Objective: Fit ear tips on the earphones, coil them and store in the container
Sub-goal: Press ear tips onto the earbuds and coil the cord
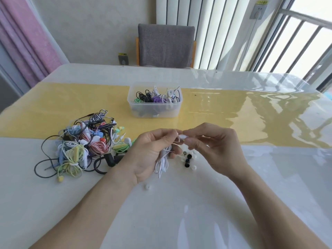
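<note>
In the head view, the container (154,102) served as the reference landmark: a translucent plastic tub standing on the yellow band of the table (179,212), already holding several coiled earphone sets. Both hands worked on the near side of the container, between it and the person. The left hand (152,151) held the white earphones (162,161), fingers curled round the bunched cable, which hung down and toward the person from the palm; thumb and forefinger pinched the earbud end, raised toward the container. The right hand (215,146) met it from the right, its thumb and forefinger pinched narrowly on a small white ear tip (183,137), with the remaining fingers loosely curled. The ear tip lay immediately right of the earbud, touching or nearly touching it; blur prevented a firmer reading. The fitting axis appeared to run roughly left to right between the two pinches, so the next push would likely come from the right hand, the nearer one to the tip, against a steadied left hand. Spare ear tips (187,159), black and white, lay scattered on the table just below the hands. The earphone pile (84,146), tangled and multicoloured, lay left of the container and nearer the person, awaiting processing. Coiling and storage were judged not yet done for this set.
</note>
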`<state>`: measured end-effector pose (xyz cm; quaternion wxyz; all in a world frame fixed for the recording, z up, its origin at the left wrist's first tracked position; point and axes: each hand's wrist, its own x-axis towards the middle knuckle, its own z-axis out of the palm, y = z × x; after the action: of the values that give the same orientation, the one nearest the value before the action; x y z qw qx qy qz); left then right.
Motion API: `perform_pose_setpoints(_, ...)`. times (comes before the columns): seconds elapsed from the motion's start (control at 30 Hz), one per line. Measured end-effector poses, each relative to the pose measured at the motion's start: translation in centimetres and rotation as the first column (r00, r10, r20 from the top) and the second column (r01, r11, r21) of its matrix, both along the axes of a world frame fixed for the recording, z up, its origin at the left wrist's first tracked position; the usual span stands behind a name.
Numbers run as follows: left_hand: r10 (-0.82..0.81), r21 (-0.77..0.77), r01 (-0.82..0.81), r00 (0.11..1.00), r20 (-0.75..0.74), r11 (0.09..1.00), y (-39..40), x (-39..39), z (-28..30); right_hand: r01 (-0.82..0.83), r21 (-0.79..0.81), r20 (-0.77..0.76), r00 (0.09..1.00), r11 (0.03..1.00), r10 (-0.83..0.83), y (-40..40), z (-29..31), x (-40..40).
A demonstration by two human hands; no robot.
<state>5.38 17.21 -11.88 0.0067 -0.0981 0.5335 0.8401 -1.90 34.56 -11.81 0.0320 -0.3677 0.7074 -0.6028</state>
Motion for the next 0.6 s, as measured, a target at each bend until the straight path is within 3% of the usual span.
perform_pose_setpoints(0.43, 0.172, -0.172, -0.189, 0.979, -0.107, 0.967, 0.7, 0.2, -0.5, 0.103, 0.082, -0.054, 0.994, 0.991, -0.099, -1.2, -0.2, 0.9)
perform_pose_setpoints(0.6, 0.157, -0.134, -0.169, 0.983, -0.096, 0.977, 0.7, 0.2, -0.6, 0.027, 0.294, 0.036, 0.999, 0.955, -0.039, 0.7, 0.6, -0.7)
